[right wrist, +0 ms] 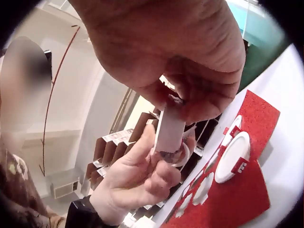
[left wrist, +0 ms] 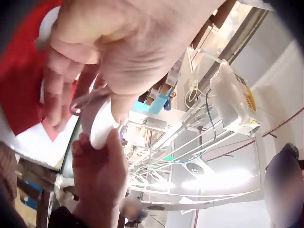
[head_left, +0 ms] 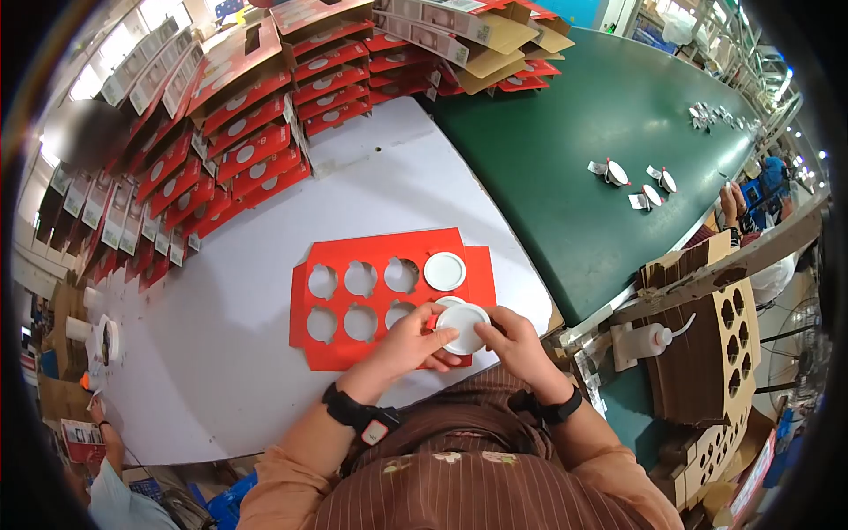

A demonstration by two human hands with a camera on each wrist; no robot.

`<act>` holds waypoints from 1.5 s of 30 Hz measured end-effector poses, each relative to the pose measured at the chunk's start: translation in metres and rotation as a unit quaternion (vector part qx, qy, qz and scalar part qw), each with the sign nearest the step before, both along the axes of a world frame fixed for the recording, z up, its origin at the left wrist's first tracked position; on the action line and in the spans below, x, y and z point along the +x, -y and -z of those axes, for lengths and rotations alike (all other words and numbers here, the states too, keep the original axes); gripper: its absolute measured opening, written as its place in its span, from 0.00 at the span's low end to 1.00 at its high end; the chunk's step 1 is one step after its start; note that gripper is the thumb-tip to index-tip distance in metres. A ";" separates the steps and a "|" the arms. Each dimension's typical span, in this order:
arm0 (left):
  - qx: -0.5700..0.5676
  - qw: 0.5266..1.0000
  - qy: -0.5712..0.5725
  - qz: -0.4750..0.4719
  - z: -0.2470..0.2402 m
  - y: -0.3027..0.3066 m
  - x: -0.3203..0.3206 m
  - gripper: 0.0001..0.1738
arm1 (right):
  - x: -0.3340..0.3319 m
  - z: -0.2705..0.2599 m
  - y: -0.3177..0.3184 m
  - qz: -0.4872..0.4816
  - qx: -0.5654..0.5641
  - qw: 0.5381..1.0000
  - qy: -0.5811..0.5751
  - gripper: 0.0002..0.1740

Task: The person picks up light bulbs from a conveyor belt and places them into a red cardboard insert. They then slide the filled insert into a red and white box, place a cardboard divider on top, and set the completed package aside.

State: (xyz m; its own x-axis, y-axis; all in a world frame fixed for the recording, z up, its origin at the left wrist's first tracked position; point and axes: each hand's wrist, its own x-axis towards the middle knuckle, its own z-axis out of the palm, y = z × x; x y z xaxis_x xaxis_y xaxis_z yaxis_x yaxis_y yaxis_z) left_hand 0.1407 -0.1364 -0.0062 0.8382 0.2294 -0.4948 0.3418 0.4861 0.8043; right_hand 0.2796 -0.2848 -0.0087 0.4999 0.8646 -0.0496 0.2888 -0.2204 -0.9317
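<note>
Both hands pinch a round white-lidded piece (head_left: 463, 329) over the near right part of a red card tray (head_left: 342, 300). The left hand (head_left: 409, 343) has its thumb on the lid and fingers beneath; the right hand (head_left: 521, 350) grips the opposite edge. In the right wrist view the piece (right wrist: 170, 130) is seen edge-on between the left hand (right wrist: 137, 183) and the right hand (right wrist: 175, 61). One white lid (head_left: 444, 271) sits in the tray's far right hole, and another (head_left: 449, 301) lies partly hidden behind the held piece. Several round holes are bare.
Stacked red cartons (head_left: 256, 159) rise at the back left of the white table (head_left: 238, 353). On the green surface (head_left: 530, 177) at the right lie several small white-lidded pieces (head_left: 616, 172). A white bottle (head_left: 652, 340) and brown cardboard dividers (head_left: 693, 375) stand at the right.
</note>
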 end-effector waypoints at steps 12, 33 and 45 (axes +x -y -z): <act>-0.032 0.979 -0.149 -0.135 0.045 -0.112 0.000 0.15 | 0.027 0.011 -0.023 0.095 0.006 0.945 -0.312 0.15; 0.005 0.996 0.019 -0.089 0.040 -0.022 -0.015 0.07 | -0.015 0.048 -0.031 0.098 -0.006 0.985 0.145 0.13; -0.009 0.992 -0.112 -0.064 0.044 -0.019 -0.002 0.13 | -0.010 0.033 -0.041 0.054 -0.082 0.994 0.043 0.11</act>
State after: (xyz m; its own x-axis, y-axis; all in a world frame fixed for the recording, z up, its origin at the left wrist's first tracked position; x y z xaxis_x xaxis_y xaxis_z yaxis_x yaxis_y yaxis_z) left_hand 0.1388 -0.1173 -0.0506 0.6717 0.3169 -0.6696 0.4444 0.5507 0.7065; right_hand 0.2692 -0.2443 -0.0415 0.5975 0.7899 -0.1379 0.3330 -0.4009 -0.8534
